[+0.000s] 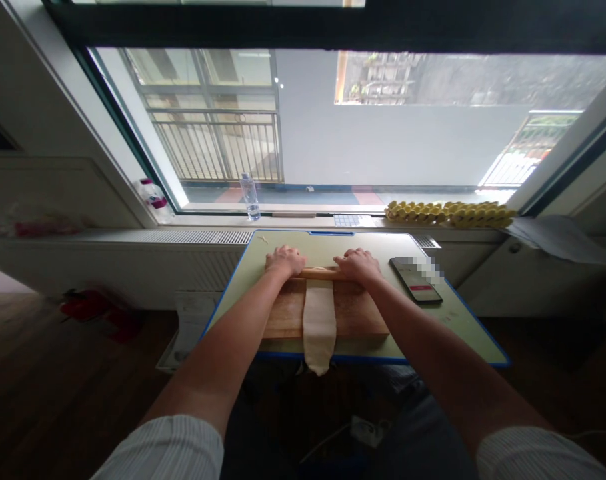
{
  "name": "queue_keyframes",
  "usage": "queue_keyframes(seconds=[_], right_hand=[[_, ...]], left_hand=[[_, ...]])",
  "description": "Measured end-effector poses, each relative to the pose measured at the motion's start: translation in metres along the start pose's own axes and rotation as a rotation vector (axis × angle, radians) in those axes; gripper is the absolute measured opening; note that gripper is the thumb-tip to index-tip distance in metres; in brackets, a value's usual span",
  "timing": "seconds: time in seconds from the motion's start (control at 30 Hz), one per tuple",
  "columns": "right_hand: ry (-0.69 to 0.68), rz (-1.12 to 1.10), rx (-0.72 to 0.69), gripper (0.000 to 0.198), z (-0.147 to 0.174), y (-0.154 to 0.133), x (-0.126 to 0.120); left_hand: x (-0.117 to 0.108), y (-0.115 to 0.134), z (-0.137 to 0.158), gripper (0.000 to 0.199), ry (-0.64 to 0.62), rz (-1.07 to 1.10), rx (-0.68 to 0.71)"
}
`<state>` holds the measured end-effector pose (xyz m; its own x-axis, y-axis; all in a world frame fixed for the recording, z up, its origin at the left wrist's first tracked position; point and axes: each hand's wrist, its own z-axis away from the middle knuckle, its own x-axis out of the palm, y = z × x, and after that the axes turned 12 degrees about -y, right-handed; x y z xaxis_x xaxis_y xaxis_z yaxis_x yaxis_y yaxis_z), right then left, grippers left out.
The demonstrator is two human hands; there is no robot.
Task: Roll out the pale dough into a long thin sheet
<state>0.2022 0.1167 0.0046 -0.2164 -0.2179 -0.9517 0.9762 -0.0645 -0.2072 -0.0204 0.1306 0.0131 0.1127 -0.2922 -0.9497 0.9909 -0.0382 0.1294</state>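
Note:
A wooden rolling pin (321, 273) lies crosswise over a long strip of pale dough (319, 323). My left hand (285, 259) is closed on the pin's left end, and my right hand (359, 263) is closed on its right end. Beneath the dough is a wooden cutting board (365, 320). The dough's near end hangs past the board and over the table's front edge; a little of its far end shows just beyond the pin.
The board rests on a small pale green table (397, 247) with blue edging. A phone (415, 280) lies to the right. Along the windowsill stand a clear bottle (250, 198), a bottle with a purple label (155, 200) and yellow egg cartons (450, 213). A power strip (367, 431) is below.

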Motion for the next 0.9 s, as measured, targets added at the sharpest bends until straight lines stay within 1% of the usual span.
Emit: queue_keyframes(seconds=[0.2,0.37,0.63,0.9], right_hand=[[-0.007,-0.014,0.003,0.055,0.020,-0.003,0.000],[-0.007,-0.020,0.012,0.059,0.031,-0.004,0.001],[0.007,0.009,0.010,0.058,0.042,-0.004,0.009],[0.034,0.077,-0.019,0.058,0.051,-0.005,0.009]], left_hand=[[0.009,-0.003,0.006,0.053,0.022,0.012,0.001],[0.013,-0.004,0.017,0.051,0.025,-0.010,-0.001],[0.019,-0.001,0.039,0.054,0.083,-0.039,0.004],[0.023,-0.002,0.043,0.055,0.113,-0.051,0.003]])
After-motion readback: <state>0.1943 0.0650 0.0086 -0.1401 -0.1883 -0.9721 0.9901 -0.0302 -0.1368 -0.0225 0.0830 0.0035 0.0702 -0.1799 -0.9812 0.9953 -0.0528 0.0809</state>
